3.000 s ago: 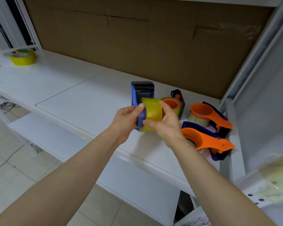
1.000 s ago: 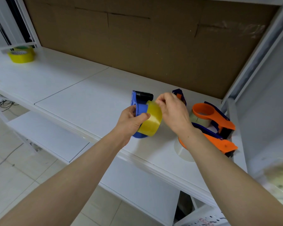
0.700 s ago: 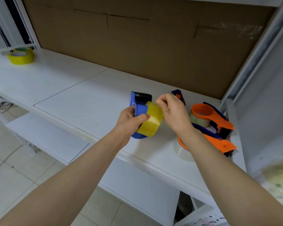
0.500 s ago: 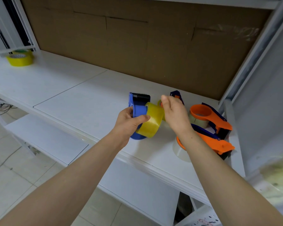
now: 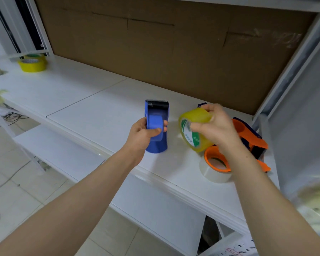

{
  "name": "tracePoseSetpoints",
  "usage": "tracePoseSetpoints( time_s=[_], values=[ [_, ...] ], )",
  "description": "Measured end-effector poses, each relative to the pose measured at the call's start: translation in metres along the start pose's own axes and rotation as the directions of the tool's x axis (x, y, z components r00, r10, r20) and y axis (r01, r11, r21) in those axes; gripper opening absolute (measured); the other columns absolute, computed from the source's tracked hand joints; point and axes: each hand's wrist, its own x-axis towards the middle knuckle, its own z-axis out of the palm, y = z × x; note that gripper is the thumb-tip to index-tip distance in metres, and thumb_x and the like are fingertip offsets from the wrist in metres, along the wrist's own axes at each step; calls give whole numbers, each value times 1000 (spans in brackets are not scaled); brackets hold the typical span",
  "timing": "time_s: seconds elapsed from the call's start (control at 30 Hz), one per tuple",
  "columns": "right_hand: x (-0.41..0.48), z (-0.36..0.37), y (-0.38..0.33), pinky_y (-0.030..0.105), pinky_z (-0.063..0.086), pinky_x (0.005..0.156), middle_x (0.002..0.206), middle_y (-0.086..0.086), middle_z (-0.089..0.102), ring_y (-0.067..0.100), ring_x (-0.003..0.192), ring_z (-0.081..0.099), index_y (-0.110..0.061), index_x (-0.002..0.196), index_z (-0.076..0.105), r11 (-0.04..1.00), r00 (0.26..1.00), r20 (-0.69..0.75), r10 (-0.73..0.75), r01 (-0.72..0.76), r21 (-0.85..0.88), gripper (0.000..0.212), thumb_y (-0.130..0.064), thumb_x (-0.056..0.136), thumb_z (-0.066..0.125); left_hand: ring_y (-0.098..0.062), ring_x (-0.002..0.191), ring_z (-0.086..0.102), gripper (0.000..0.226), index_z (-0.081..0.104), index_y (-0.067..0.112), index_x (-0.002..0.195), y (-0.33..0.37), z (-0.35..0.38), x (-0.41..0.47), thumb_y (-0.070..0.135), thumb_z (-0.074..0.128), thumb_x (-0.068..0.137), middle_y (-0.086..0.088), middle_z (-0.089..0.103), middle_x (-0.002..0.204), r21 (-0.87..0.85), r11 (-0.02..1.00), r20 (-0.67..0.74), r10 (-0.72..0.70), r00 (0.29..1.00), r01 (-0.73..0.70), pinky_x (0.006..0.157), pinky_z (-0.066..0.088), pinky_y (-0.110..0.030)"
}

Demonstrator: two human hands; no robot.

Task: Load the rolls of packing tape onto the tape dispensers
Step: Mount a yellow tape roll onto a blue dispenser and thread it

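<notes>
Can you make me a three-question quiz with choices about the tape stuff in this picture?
1. Where is the blue dispenser? A floor B left hand C top shelf
2. What colour is the roll in the right hand? A red B black C yellow
3. Is that roll on the dispenser? A yes, mounted B no, held apart C no, lying on the table
Answers: B, that hand grips it; C, its band looks yellow; B, a gap shows between them.

You can read nothing here: the green print inside your yellow tape roll (image 5: 194, 139) is too blurred.
</notes>
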Motion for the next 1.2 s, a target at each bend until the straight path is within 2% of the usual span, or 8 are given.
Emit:
tracePoseSetpoints(
  time_s=[0.2, 0.3, 0.47, 0.6, 0.77, 0.93, 1.07, 1.2],
  values=[
    [1, -7, 0, 21, 47, 55, 76, 7, 62, 14, 64, 55, -2, 99, 65, 715, 902, 410, -136, -197, 671, 46, 0, 55, 50, -23, 79, 62, 31, 64, 7, 98, 4, 8, 0, 30, 52, 80, -10, 66, 86, -202, 977, 62, -55, 997, 66, 86, 49, -36],
    [1, 7, 2, 21, 54, 69, 78, 3, 70, 11, 72, 65, -5, 105, 65, 704, 883, 439, -165, -207, 680, 47, 6, 61, 52, -22, 85, 64, 44, 63, 6, 113, 6, 11, -4, 40, 44, 91, -12, 67, 95, -207, 977, 172, -13, 985, 49, 83, 52, -34],
    [5, 20, 7, 30, 55, 84, 87, 5, 72, 16, 85, 67, -10, 102, 69, 670, 955, 278, -99, -142, 729, 39, 15, 83, 45, -17, 86, 67, 37, 65, 8, 102, 10, 8, -8, 24, 67, 69, -7, 69, 94, -121, 992, 284, 52, 958, -18, 73, 56, -27],
    [4, 33, 10, 28, 47, 95, 106, -1, 66, 16, 106, 59, -24, 109, 68, 783, 989, 142, -50, -50, 620, 44, 9, 84, 51, -17, 81, 69, 44, 64, 7, 107, 11, 11, -11, 7, 73, 64, -4, 72, 89, -44, 997, 210, 69, 975, -62, 68, 56, -27],
    [-2, 48, 8, 29, 55, 69, 91, 4, 65, 17, 81, 63, -8, 113, 62, 687, 976, 137, 172, -218, 693, 28, -12, 86, 59, -9, 72, 67, 63, 59, 9, 114, 1, 16, -14, -3, 84, 57, 0, 69, 88, 194, 976, 71, 91, 993, -103, 59, 54, -22],
    [-12, 58, 12, 36, 49, 97, 110, 6, 62, 24, 109, 60, -1, 131, 48, 721, 976, 136, 172, -219, 657, 62, -5, 74, 75, -12, 80, 66, 35, 60, 20, 104, -9, 10, -14, -2, 68, 78, 2, 68, 91, 154, 985, 76, 70, 995, -81, 64, 53, -18],
    [-13, 62, 15, 31, 48, 91, 117, 6, 59, 20, 109, 58, -3, 137, 42, 685, 974, 165, 157, -228, 692, 65, 1, 78, 69, -12, 83, 63, 19, 61, 16, 105, -7, 7, -16, 6, 48, 95, -4, 66, 96, 241, 970, 43, 12, 999, -21, 62, 52, -11],
    [-19, 63, 15, 28, 54, 75, 103, 0, 62, 13, 90, 63, -8, 136, 44, 533, 954, 234, 185, -298, 792, 57, 4, 83, 62, -15, 82, 64, 19, 68, 6, 106, -7, -3, -19, 9, 61, 89, -10, 69, 94, 414, 904, 12, 114, 993, -109, 74, 54, -17]
  ],
)
